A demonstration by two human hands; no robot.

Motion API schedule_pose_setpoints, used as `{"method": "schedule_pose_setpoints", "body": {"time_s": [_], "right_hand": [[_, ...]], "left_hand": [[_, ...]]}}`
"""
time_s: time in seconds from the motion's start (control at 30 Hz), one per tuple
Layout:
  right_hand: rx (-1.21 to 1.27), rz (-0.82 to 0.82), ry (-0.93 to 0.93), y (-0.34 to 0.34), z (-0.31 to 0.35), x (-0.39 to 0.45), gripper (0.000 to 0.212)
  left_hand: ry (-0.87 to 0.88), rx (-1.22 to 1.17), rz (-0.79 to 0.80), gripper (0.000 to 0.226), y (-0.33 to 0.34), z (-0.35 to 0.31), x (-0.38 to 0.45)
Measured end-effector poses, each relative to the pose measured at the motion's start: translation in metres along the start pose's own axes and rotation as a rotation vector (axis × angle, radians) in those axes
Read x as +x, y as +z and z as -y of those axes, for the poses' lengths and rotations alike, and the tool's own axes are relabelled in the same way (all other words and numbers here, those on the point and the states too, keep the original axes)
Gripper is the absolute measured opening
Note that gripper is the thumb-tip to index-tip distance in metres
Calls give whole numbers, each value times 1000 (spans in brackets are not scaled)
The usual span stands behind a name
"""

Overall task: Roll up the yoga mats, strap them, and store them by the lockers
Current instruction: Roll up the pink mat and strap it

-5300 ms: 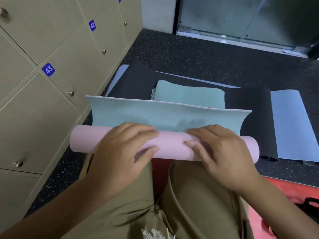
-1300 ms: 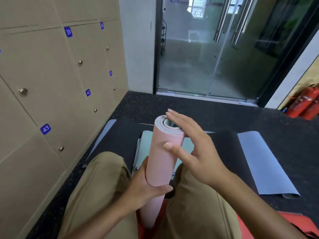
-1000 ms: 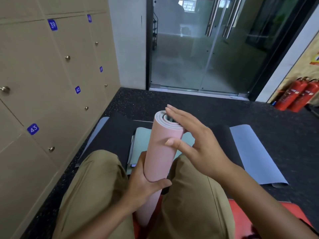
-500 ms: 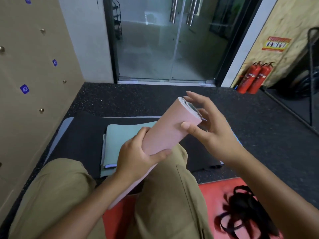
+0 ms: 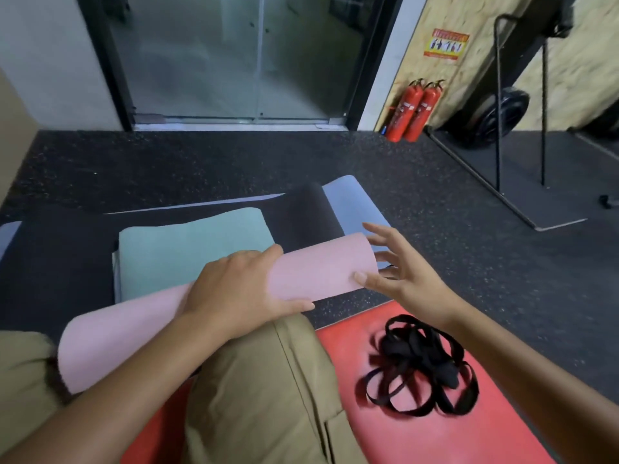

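Pink foam rolled yoga mat (image 5: 321, 266) lies across your lap, left hand (image 5: 241, 289) gripping mid-roll; right hand (image 5: 402, 272) spread, thumb touching its end. Light, springy; keep holding midway. Black straps (image 5: 422, 366) below right hand.

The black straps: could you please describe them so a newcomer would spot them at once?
Start at the red mat under the person's knees. On it, below the right hand, lie the black straps, a loose tangle of thin loops; every neighbour is a flat or rolled mat.

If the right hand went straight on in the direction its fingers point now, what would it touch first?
Most likely the open end of the rolled pink yoga mat: the right hand has its fingers spread just beside it, pointing left. Depth is uncertain.
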State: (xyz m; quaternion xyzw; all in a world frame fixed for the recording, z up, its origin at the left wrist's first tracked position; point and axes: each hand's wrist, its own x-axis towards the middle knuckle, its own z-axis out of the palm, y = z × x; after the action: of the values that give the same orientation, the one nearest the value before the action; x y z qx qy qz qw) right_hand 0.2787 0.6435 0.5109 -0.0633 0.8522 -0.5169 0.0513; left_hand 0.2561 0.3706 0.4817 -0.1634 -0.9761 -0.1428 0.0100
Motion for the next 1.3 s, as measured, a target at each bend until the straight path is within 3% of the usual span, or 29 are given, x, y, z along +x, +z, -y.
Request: {"method": "schedule_pose_setpoints", "body": {"time_s": [0.2,0.37,0.47,0.6,0.77,1.07,1.17,1.3], "right_hand": [[-125,1,85,-27,-25,-5,48],[-476,85,176,-43,-56,-15,18],[-783,170,243,-48,-85,-27,28],[-1080,126,321,-65,-112,-37,53],[-1077,152,505,-77,-132,-44,61],[-1093,64,480,-74,-138,-45,8],[-968,41,494,-78,-133,-49,23],[-570,46,555,-88,-110,-57,9]], "left_hand": [[-15,16,-49,73,4,-3,4],[-18,12,-68,72,3,-6,6],[-10,51,-54,73,8,-9,7],[-11,40,-38,73,10,-9,9],[-12,30,-33,74,8,-10,11],[-26,14,-58,73,9,-4,8],[-45,15,-41,72,7,-2,7],[-55,8,-21,71,4,-2,9]]}}
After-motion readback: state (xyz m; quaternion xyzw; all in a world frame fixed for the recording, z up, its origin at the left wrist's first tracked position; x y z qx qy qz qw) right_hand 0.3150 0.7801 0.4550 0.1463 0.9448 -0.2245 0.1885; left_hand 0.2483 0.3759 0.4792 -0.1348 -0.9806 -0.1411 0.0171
